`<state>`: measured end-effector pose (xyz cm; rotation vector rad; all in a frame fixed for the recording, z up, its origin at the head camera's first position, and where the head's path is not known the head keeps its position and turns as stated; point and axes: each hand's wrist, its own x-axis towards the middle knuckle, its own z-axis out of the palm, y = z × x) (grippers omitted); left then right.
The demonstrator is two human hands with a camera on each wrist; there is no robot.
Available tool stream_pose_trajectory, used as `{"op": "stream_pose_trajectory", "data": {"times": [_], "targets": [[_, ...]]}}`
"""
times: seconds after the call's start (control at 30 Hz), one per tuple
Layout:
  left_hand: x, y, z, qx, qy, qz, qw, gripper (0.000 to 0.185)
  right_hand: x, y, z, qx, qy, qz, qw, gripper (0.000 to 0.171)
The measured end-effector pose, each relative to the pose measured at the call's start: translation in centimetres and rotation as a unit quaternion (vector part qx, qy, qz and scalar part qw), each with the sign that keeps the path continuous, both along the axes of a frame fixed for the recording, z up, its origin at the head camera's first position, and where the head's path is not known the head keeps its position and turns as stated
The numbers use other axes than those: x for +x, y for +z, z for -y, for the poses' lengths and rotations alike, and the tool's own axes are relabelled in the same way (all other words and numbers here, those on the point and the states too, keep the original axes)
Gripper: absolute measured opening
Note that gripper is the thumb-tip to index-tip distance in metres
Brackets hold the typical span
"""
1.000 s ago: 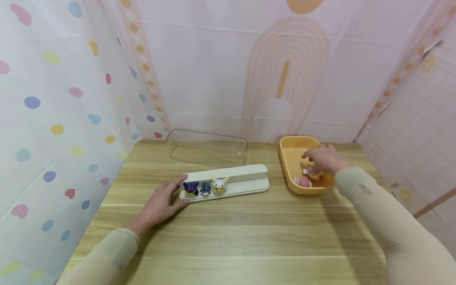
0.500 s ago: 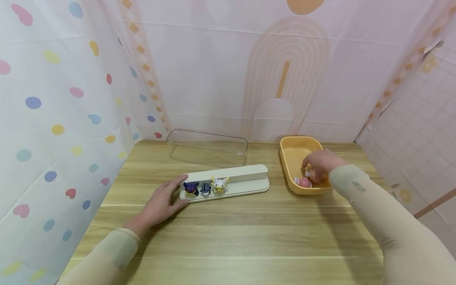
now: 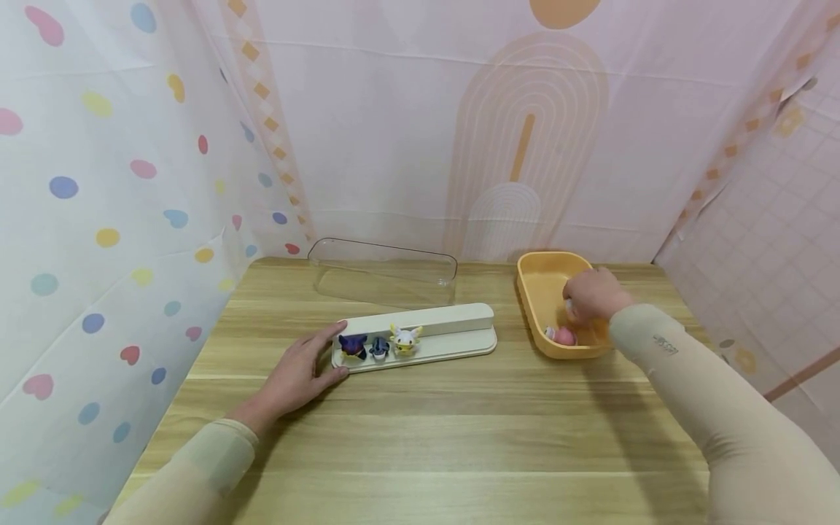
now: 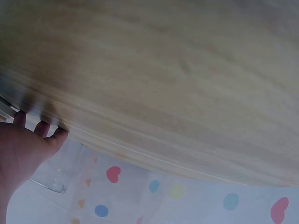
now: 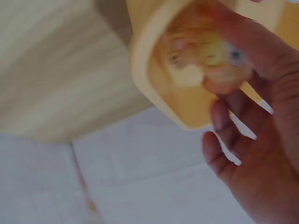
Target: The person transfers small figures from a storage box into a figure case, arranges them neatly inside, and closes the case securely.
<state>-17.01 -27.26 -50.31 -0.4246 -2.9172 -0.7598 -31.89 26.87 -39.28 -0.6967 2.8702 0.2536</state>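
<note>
My left hand (image 3: 295, 373) holds the left end of a cream-white display base (image 3: 459, 343), thumb at its front edge and a finger at its back edge. On the base's lower step stand a dark purple figurine (image 3: 353, 346), a small blue-grey figurine (image 3: 379, 348) and a white-and-yellow figurine (image 3: 405, 340). Inside the yellow-orange tray (image 3: 534, 284), my right hand (image 3: 596, 293) pinches an orange figurine (image 5: 226, 77) between thumb and fingers, blurred in the right wrist view. A pink-and-white figurine (image 3: 563, 335) lies in the tray near its front.
A clear plastic cover (image 3: 383, 273) sits behind the base by the back curtain (image 3: 387, 146). The wooden table (image 3: 420, 437) extends in front of both hands. Patterned curtains enclose the back and sides.
My right hand has closed round the orange figurine in the tray and lifted it slightly. The pink-and-white figurine has shifted a little. My left hand stays at the base.
</note>
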Motion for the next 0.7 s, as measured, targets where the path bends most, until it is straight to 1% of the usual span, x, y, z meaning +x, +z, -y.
{"op": "stream_pose_trajectory", "data": {"times": [0.07,0.1,0.17,0.23,0.3,0.37,0.43,0.53,0.63,0.7], "targets": [[0.0,0.0,0.0,0.000,-0.001,0.003,1.0000,0.088,-0.3,-0.3,-0.3,-0.051,-0.040,0.004,0.998,0.019],[0.0,0.0,0.0,0.000,-0.001,0.004,1.0000,0.088,-0.4,-0.5,-0.4,-0.082,-0.060,0.009,0.995,0.025],[-0.1,0.0,0.0,0.000,-0.001,0.006,1.0000,0.088,-0.5,-0.9,-0.6,-0.138,-0.101,0.025,0.985,0.039],[-0.1,0.0,0.0,-0.002,-0.001,0.006,1.0000,0.088,-0.6,-1.2,-0.7,-0.175,-0.132,0.042,0.975,0.046],[-0.2,-0.1,0.1,-0.002,-0.001,0.005,1.0000,0.089,-0.5,-1.6,-0.8,-0.193,-0.145,0.044,0.970,0.047],[-0.3,-0.1,0.1,-0.002,0.001,0.005,1.0000,0.089,-0.3,-1.9,-0.7,-0.201,-0.151,0.037,0.967,0.046],[-0.3,-0.2,0.1,-0.001,0.001,0.006,1.0000,0.089,0.0,-2.3,-0.6,-0.202,-0.150,0.022,0.968,0.048],[-0.3,-0.2,0.2,-0.001,0.002,0.008,1.0000,0.089,0.4,-3.1,-0.4,-0.209,-0.153,0.000,0.966,0.057],[-0.2,-0.3,0.1,0.000,0.000,0.005,1.0000,0.088,0.7,-3.7,-0.3,-0.224,-0.163,-0.023,0.961,0.064],[-0.2,-0.3,0.1,0.001,-0.001,0.001,1.0000,0.088,0.9,-4.0,-0.2,-0.236,-0.171,-0.038,0.956,0.064]]}}
